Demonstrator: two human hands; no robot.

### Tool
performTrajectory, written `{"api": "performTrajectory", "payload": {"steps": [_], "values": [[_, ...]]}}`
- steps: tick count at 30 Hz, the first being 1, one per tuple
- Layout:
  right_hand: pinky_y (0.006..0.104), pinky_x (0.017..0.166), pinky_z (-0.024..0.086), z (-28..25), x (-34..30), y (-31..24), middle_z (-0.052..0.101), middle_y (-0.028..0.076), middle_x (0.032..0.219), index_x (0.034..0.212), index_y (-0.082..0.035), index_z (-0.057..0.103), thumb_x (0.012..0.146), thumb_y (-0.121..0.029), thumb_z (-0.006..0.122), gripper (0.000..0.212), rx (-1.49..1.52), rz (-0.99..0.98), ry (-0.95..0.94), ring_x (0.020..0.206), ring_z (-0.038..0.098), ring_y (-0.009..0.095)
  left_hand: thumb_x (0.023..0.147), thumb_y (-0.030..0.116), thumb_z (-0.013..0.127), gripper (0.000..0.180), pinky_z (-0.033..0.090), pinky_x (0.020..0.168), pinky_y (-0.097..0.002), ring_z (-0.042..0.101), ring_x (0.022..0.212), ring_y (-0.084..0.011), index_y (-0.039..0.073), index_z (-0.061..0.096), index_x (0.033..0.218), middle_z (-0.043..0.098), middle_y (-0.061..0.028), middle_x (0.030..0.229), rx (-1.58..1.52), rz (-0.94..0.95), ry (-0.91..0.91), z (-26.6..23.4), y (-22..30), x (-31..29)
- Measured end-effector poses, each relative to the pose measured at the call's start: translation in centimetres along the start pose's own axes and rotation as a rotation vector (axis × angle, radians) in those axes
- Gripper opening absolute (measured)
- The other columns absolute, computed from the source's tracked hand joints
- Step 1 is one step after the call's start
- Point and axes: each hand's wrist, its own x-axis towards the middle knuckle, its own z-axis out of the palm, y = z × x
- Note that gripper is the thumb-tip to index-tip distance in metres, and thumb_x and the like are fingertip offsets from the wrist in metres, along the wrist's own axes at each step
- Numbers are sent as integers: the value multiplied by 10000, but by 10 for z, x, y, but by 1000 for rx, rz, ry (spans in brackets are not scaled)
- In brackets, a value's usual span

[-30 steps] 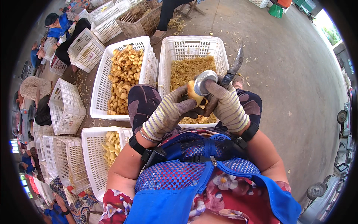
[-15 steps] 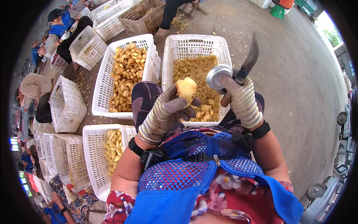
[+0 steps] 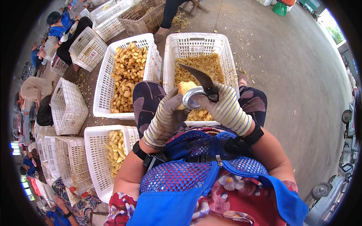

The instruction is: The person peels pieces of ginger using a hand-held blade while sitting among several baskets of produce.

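My left hand, in a striped work glove, is closed around a piece of ginger over the near end of a white crate. My right hand, gloved the same way, grips a knife with a dark curved blade and a round metal scraper shaped like a jar lid. The scraper overlaps the ginger's near right side; the exact contact is hidden. The blade points up and left, above the ginger. Below lie brown peelings and several ginger pieces in the crate.
To the left, one white crate holds a heap of ginger, and a nearer crate holds paler pieces. More crates stand farther left, near other people. Concrete floor stretches right, with parked vehicles at its edge.
My right hand has moved left and brought the scraper against or in front of the ginger. The knife blade has swung from pointing up and right to up and left.
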Motion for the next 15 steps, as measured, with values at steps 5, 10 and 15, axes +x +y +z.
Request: {"api": "performTrajectory", "payload": {"steps": [5,10,15], "values": [[267,639,508,-18,24,21,681,20,794,1033,31,695,825,-97,736,247,-133,4,243,717,601,66,914,336,653,488,473,700,-225,579,830,-126,62,526,1297,593,-56,1009,-48,-7,110,1,3,-11],[242,438,394,-74,31,18,628,12,670,949,-38,703,853,-252,742,238,97,176,425,496,521,72,921,365,633,466,443,645,-195,549,777,-108,83,537,1279,578,-46,937,-107,-26,92,0,13,-22],[234,376,359,-27,22,-9,606,-1,666,940,-55,698,838,-309,771,283,171,189,106,431,496,75,917,391,626,484,444,632,-202,535,727,-97,88,532,1282,578,-31,899,-218,-150,168,7,6,-14]]}}
